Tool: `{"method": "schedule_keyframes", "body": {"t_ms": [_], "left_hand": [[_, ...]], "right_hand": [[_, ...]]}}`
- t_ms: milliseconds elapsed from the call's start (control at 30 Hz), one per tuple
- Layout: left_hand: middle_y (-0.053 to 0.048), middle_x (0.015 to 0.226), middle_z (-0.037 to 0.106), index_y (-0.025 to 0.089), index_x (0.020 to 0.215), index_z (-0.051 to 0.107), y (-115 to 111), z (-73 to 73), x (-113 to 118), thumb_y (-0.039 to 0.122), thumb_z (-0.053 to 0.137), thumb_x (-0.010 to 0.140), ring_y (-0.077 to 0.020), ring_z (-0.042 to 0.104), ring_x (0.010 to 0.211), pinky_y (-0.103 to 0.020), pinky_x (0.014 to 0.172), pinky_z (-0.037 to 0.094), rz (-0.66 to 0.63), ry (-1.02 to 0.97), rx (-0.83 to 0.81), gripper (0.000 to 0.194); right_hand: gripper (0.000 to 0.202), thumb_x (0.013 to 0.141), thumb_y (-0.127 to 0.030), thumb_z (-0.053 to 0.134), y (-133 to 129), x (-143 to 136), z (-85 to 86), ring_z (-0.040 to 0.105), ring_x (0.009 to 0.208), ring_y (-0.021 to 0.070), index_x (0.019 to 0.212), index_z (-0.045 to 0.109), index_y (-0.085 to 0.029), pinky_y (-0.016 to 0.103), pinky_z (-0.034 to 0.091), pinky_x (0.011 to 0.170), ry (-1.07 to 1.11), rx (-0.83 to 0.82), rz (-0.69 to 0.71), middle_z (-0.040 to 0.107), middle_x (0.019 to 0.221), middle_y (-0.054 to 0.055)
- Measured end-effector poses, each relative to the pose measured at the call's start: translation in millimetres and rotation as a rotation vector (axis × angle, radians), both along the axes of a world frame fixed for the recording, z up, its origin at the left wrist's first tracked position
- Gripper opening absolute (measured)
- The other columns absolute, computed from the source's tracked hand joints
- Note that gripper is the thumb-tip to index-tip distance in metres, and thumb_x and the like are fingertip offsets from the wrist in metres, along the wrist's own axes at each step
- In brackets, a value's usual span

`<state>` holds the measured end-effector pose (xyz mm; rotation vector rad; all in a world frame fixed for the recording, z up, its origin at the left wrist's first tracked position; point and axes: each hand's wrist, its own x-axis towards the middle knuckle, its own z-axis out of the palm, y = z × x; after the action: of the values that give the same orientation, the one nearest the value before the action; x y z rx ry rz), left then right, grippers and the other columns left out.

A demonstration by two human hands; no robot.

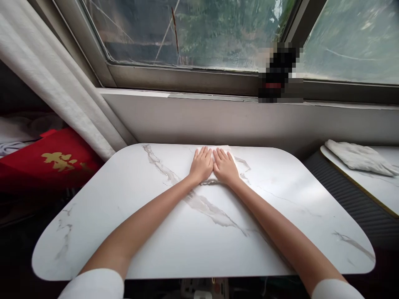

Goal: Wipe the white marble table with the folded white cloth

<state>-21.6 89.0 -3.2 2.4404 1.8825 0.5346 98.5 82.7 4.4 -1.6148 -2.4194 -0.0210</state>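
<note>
Both my hands lie flat, side by side, on a white cloth (214, 181) near the far edge of the white marbled table (149, 245). My left hand (201, 164) presses on the cloth's left part with its fingers stretched forward. Beside it, my right hand (225, 166) rests on the right part, fingers also straight, the thumbs close together. Much of the cloth is hidden under my palms; only its edges show around them. Neither hand grips anything.
Behind the table run a low wall and a window frame (187, 79). A pale curtain (59, 74) hangs at the left, above a red bag (46, 162) with gold marks. To the right, another cloth (358, 158) lies on a white-topped surface. A power strip (205, 287) shows below the front edge.
</note>
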Motion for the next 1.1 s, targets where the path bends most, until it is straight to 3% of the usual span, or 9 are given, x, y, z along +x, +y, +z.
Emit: {"method": "schedule_keyframes", "body": {"t_ms": [133, 300, 433, 567, 700, 800, 900, 1100], "left_hand": [[-0.014, 0.148, 0.033, 0.005, 0.139, 0.037, -73, -1.9, -10, 0.021, 0.025, 0.096, -0.0213, 0.022, 0.139, -0.043, 0.116, 0.014, -0.092, 0.004, 0.038, 0.048], [-0.012, 0.149, 0.030, 0.008, 0.143, 0.031, -159, -2.2, -30, 0.021, 0.025, 0.096, -0.0222, 0.017, 0.140, -0.047, 0.115, 0.019, -0.124, 0.036, 0.065, 0.049], [-0.012, 0.149, 0.029, 0.009, 0.145, 0.025, -195, -0.9, -42, 0.019, 0.027, 0.095, -0.0241, 0.016, 0.140, -0.050, 0.114, 0.021, -0.117, 0.069, 0.087, 0.051], [-0.012, 0.150, 0.028, 0.010, 0.147, 0.018, -210, -0.6, -50, 0.018, 0.028, 0.094, -0.0251, 0.017, 0.140, -0.050, 0.113, 0.021, -0.111, 0.085, 0.095, 0.054], [-0.013, 0.151, 0.026, 0.010, 0.147, 0.019, -209, -2.5, -60, 0.021, 0.026, 0.095, -0.0251, 0.016, 0.140, -0.050, 0.113, 0.020, -0.101, 0.082, 0.081, 0.054], [-0.013, 0.150, 0.027, 0.010, 0.147, 0.021, -193, -4.9, -72, 0.023, 0.026, 0.095, -0.0254, 0.018, 0.140, -0.052, 0.112, 0.021, -0.076, 0.060, 0.070, 0.054], [-0.013, 0.148, 0.032, 0.011, 0.145, 0.026, -160, -7.3, -91, 0.024, 0.025, 0.094, -0.0238, 0.023, 0.139, -0.051, 0.112, 0.021, -0.012, 0.038, 0.064, 0.052], [-0.013, 0.145, 0.037, 0.011, 0.139, 0.037, -71, -10.2, -136, 0.023, 0.026, 0.092, -0.0231, 0.028, 0.137, -0.047, 0.113, 0.020, 0.103, 0.053, 0.057, 0.050]], "right_hand": [[0.054, 0.095, -0.026, 0.019, -76, -2, -1.0, 0.016, 0.141, 0.0231, 0.145, 0.029, -0.007, 0.044, 0.013, 0.114, 0.029, -0.031, 0.018, 0.025, 0.152, 0.013], [0.055, 0.095, -0.026, 0.024, -155, -9, -3.1, 0.006, 0.142, 0.0225, 0.147, 0.020, -0.009, 0.045, 0.013, 0.116, 0.036, -0.027, 0.154, 0.017, 0.154, 0.009], [0.058, 0.095, -0.028, 0.028, -185, -17, -3.6, 0.003, 0.142, 0.0246, 0.148, 0.014, -0.010, 0.048, 0.014, 0.116, 0.065, 0.000, 0.266, 0.014, 0.155, 0.009], [0.059, 0.095, -0.027, 0.029, -193, -22, -1.1, 0.000, 0.142, 0.0267, 0.148, 0.012, -0.007, 0.050, 0.013, 0.116, 0.100, -0.034, 0.322, 0.012, 0.154, 0.013], [0.058, 0.096, -0.030, 0.027, -183, -24, 7.5, 0.000, 0.142, 0.0246, 0.148, 0.013, -0.009, 0.048, 0.011, 0.116, 0.159, -0.177, 0.395, 0.011, 0.155, 0.011], [0.059, 0.095, -0.032, 0.029, -160, -32, 13.6, 0.002, 0.142, 0.0224, 0.149, 0.015, -0.012, 0.045, 0.013, 0.116, 0.199, -0.289, 0.416, 0.010, 0.155, 0.011], [0.058, 0.095, -0.032, 0.027, -126, -53, 13.7, 0.007, 0.142, 0.0231, 0.147, 0.020, -0.009, 0.044, 0.013, 0.115, 0.213, -0.268, 0.397, 0.014, 0.154, 0.014], [0.054, 0.094, -0.028, 0.025, -42, -112, 2.8, 0.021, 0.139, 0.0237, 0.143, 0.031, -0.004, 0.039, 0.015, 0.113, 0.202, -0.092, 0.344, 0.029, 0.150, 0.015]]}}
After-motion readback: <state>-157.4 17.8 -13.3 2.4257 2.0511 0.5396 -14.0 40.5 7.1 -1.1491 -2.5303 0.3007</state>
